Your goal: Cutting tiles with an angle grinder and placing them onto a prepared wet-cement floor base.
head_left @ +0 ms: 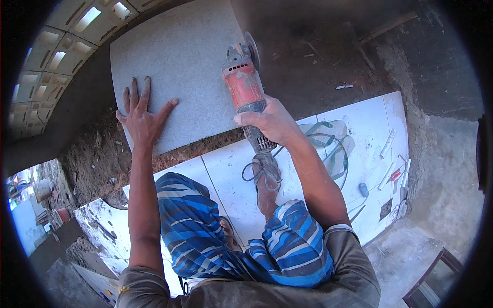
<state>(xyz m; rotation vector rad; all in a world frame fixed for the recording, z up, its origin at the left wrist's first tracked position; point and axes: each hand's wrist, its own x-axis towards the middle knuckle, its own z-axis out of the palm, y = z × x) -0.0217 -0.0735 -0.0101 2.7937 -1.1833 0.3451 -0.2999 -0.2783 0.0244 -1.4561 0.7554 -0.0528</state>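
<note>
My right hand is wrapped round the dark rear body of a red and black angle grinder. The grinder's disc stands on edge along the right side of a large grey tile. Fingers spread, my left hand lies flat on the tile's left part and presses nothing else. A dark power cord hangs in loops from the grinder's rear, close to my foot. Whether the disc is spinning cannot be told.
White floor tiles run under my feet. A pair of pale flip-flops lies at right, near a red-handled tool and several tile strips. Dark soil borders the tiles. A perforated block wall rises at the far left.
</note>
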